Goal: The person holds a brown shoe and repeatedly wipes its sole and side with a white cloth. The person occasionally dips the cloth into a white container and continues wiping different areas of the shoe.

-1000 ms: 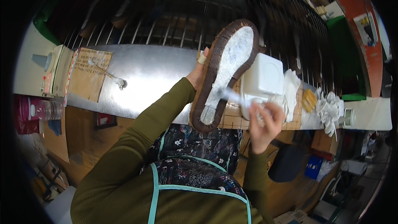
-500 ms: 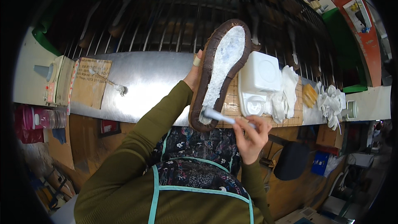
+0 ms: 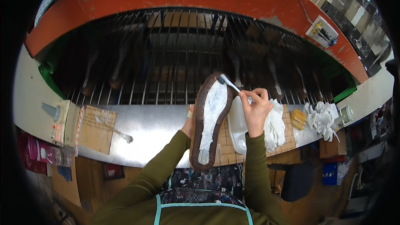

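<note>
A brown leather shoe upper (image 3: pixel 201 112), underside up and without an outsole, stands tilted in front of me, its long middle area whitish. My left hand (image 3: pixel 190 126) grips it from the left edge and behind; most of its fingers are hidden by the shoe. In my right hand (image 3: pixel 256 110) a small white-handled brush (image 3: pixel 232 84), much like a toothbrush, is pinched between thumb and fingers. Its dark bristles touch the brown rim at the far end. Just behind my right wrist sits a white plastic container (image 3: pixel 236 127), partly covered by that hand.
Another brush (image 3: pixel 121 134) rests across cardboard (image 3: pixel 93 131) on the metal bench (image 3: pixel 143 121). White gloves (image 3: pixel 275 129), a yellow block (image 3: pixel 298 118) and crumpled white cloth (image 3: pixel 321 114) lie to the right. Beyond, metal bars (image 3: pixel 175 58) carry several dark shoes. A dark stool (image 3: pixel 296 182) stands below right.
The brush has travelled from the shoe's near end to its far end as my right hand moved up. The view has tilted up, bringing the orange panel into sight.
</note>
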Demonstrator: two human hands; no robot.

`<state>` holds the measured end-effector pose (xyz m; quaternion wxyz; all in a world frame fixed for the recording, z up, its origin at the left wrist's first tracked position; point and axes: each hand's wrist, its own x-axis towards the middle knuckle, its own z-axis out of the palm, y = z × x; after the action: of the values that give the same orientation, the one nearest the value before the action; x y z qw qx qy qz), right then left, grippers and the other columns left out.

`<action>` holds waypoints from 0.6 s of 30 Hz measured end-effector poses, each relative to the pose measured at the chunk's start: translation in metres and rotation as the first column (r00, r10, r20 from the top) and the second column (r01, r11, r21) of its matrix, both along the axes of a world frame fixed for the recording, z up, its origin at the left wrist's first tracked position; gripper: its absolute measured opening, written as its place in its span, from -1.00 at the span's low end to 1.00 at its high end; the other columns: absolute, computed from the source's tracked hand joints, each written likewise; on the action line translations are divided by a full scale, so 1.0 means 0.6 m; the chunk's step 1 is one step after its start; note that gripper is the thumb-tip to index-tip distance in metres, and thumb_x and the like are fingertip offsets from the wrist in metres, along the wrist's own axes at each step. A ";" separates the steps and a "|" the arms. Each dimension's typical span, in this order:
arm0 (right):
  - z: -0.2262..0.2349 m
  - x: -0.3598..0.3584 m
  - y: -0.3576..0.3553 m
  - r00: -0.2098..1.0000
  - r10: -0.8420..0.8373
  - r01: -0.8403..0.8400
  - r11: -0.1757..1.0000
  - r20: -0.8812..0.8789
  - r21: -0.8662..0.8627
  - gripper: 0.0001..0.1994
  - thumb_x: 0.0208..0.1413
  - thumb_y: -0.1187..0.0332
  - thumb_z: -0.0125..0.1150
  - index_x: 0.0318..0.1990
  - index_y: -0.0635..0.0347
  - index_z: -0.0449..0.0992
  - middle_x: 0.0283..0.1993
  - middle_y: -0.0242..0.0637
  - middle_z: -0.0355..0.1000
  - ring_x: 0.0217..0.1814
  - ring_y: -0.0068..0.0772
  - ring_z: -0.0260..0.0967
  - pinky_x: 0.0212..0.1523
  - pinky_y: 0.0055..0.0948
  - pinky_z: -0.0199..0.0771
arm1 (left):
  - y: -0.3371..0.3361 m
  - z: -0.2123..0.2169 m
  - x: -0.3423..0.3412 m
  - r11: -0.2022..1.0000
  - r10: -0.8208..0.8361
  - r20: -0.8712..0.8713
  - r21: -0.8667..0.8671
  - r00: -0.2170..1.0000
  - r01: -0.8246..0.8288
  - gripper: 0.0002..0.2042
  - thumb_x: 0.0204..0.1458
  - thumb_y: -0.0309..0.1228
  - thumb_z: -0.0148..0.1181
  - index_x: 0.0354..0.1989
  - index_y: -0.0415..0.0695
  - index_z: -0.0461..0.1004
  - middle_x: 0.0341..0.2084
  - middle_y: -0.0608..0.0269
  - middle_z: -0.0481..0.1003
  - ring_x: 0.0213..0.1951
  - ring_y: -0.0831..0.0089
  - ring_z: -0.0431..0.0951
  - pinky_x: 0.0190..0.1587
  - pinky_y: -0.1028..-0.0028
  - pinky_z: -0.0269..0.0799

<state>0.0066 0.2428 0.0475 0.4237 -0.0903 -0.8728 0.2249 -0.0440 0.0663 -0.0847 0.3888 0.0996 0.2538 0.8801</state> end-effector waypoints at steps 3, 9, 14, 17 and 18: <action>-0.022 0.013 -0.017 0.986 -0.157 0.160 0.985 -0.052 0.064 -0.87 -0.10 0.29 0.41 -0.34 0.00 0.66 -0.20 -0.43 0.37 -0.50 -0.53 0.22 -0.20 -0.37 0.05 | -0.009 -0.004 0.002 1.000 0.027 0.035 -0.015 0.999 -0.026 -0.06 -0.10 0.40 -0.03 0.32 -0.09 0.11 0.19 0.07 0.29 0.10 0.23 0.40 0.14 0.28 0.39; -0.091 0.104 -0.066 0.962 -0.239 0.264 0.941 -0.135 0.214 -0.80 -0.16 0.37 0.44 -0.29 -0.01 0.67 -0.15 -0.35 0.37 -0.26 -0.49 0.25 -0.12 -0.33 -0.04 | -0.005 -0.013 0.003 0.998 0.061 0.094 -0.004 0.994 -0.061 -0.08 -0.09 0.38 -0.01 0.31 -0.08 0.12 0.18 0.09 0.30 0.08 0.22 0.42 0.14 0.27 0.39; -0.069 0.196 -0.074 0.997 -0.050 0.050 0.999 0.057 -0.004 -0.80 -0.19 0.33 0.46 -0.32 -0.02 0.68 -0.22 -0.40 0.40 -0.33 -0.51 0.29 -0.13 -0.36 -0.01 | -0.010 -0.014 0.003 0.986 0.166 0.124 -0.047 0.978 -0.161 -0.18 -0.05 0.33 -0.01 0.23 -0.09 0.25 0.09 0.14 0.40 0.04 0.35 0.45 0.09 0.37 0.42; -0.065 0.259 -0.019 0.978 0.082 -0.018 0.949 0.193 -0.314 -0.85 -0.16 0.32 0.45 -0.37 0.02 0.68 -0.22 -0.40 0.42 -0.43 -0.54 0.29 -0.15 -0.41 0.05 | -0.016 -0.016 -0.002 0.979 0.204 0.126 -0.028 0.971 -0.202 -0.28 0.04 0.21 -0.04 0.21 -0.12 0.26 0.07 0.14 0.41 0.02 0.38 0.46 0.07 0.41 0.43; -0.062 0.276 0.000 0.968 0.063 0.004 0.964 0.244 -0.266 -0.87 -0.15 0.31 0.44 -0.39 0.05 0.67 -0.21 -0.41 0.43 -0.50 -0.56 0.28 -0.15 -0.45 0.08 | -0.021 -0.017 -0.001 0.975 0.221 0.121 -0.031 0.968 -0.218 -0.32 0.07 0.17 -0.05 0.21 -0.13 0.26 0.06 0.14 0.41 0.02 0.39 0.46 0.07 0.43 0.43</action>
<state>0.1720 0.2425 0.0103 0.2911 -0.1605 -0.8826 0.3324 -0.0448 0.0539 -0.0947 0.3049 0.0128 0.2466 0.9198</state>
